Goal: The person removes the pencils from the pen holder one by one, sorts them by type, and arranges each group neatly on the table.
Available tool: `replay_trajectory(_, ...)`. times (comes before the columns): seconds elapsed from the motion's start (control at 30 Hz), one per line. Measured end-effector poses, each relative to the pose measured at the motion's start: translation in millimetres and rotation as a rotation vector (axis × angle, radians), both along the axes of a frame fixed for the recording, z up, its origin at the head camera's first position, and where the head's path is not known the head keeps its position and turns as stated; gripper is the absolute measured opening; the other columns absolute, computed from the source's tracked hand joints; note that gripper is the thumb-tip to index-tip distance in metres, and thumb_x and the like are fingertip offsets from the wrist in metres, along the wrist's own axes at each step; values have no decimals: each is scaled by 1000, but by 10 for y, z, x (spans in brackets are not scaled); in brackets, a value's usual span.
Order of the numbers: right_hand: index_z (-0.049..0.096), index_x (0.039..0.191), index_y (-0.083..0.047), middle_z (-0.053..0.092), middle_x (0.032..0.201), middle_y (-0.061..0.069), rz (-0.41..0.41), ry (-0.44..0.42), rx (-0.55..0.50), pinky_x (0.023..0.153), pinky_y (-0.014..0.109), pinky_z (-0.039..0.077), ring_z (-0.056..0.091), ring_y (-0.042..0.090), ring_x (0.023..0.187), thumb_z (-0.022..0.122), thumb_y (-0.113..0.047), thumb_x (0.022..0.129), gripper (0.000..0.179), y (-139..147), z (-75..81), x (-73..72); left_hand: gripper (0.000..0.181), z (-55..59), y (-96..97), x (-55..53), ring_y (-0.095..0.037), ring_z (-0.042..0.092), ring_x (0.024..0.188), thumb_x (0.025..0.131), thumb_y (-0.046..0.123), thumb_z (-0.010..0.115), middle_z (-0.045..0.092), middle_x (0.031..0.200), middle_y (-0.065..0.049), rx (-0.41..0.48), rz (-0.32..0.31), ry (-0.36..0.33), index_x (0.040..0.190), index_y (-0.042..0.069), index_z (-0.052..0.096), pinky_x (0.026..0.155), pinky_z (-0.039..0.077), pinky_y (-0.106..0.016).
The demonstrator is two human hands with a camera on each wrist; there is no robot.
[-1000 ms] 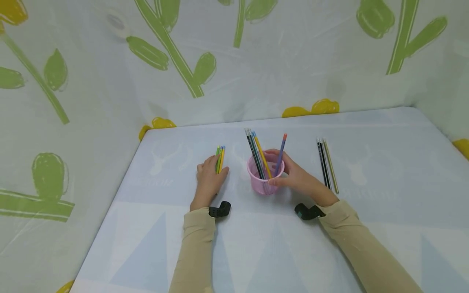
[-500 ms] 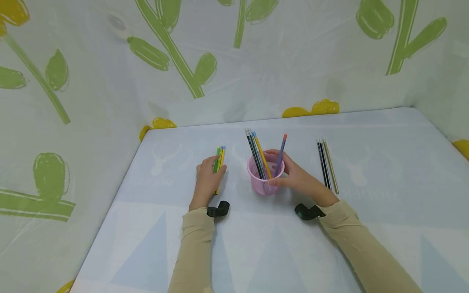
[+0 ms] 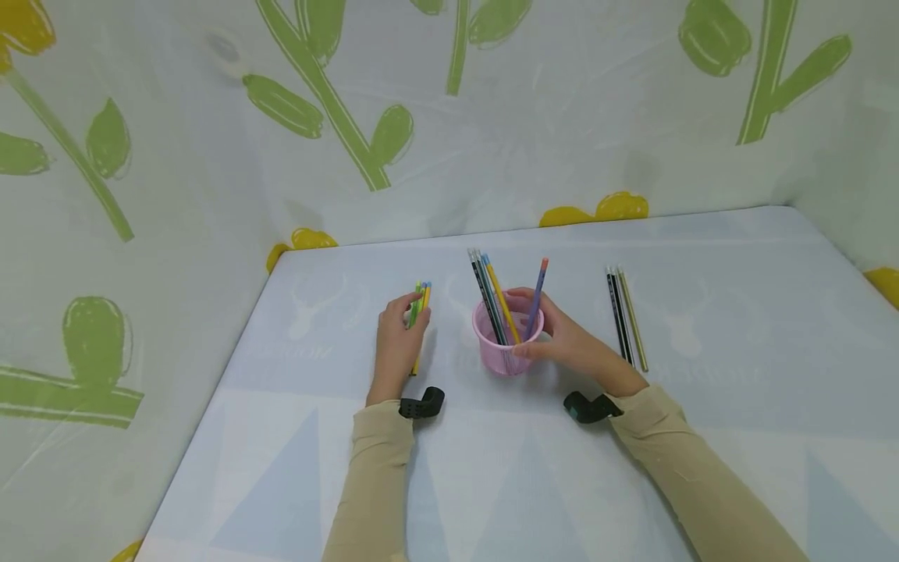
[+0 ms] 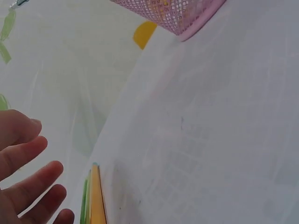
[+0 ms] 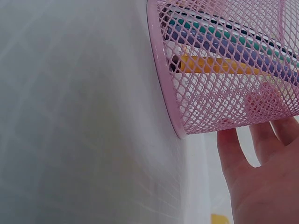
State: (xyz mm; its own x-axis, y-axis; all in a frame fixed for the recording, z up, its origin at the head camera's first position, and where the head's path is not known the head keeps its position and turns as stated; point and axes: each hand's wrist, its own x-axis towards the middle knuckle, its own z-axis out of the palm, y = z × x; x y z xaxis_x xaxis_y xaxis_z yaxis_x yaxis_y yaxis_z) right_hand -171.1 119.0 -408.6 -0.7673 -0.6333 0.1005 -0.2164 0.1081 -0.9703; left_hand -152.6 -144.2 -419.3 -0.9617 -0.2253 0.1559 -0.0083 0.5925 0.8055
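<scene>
Cup (image 3: 501, 361): upright on the table (image 3: 463, 460), unmoved over the last second.
Standing pencils (image 3: 489, 300): inside the cup, leaning on its rim.
Right grip (image 3: 570, 337): curled round the cup's right side, apparently to steady it.
Left pencils (image 4: 95, 198): lying well left of the cup, where they lay a second ago.
Left grip (image 3: 398, 343): over the left pencils, fingers loosely bent and parted, nothing visibly held; contact cannot be told.
Right pencils (image 3: 620, 316): three, lying right of the cup.
Just changed: the left grip's fingers have drawn in, baring the left pencils' near ends.
Meaning: probably no pick-up yet; both lying groups remain outside the cup.
</scene>
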Motion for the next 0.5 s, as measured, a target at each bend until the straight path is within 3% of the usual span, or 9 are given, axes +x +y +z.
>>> replay_trajectory(0.17,27,134,-26,33,139,-2,-5,18,7,99,56,19,32,20,126,68,-21,77,70,0,-1,-12,34,8,54,-10,-8,49,104,88,35,53,53,116,8,149,-68,85,118,19,56,86,41,-28)
replay_trajectory(0.4,26,135,-24,33,140,1,-9,8,8,99,56,19,30,22,127,67,-19,78,70,-5,-25,2,40,23,175,6,-6,51,102,87,44,51,56,112,11,260,-188,53,119,21,55,88,42,-29)
replay_trajectory(0.5,27,135,-26,33,139,-1,-18,-3,24,99,57,19,32,21,126,67,-22,77,71,-8,-15,3,41,114,236,35,-8,52,102,89,39,50,56,114,6,318,-245,49,122,15,53,87,43,-28)
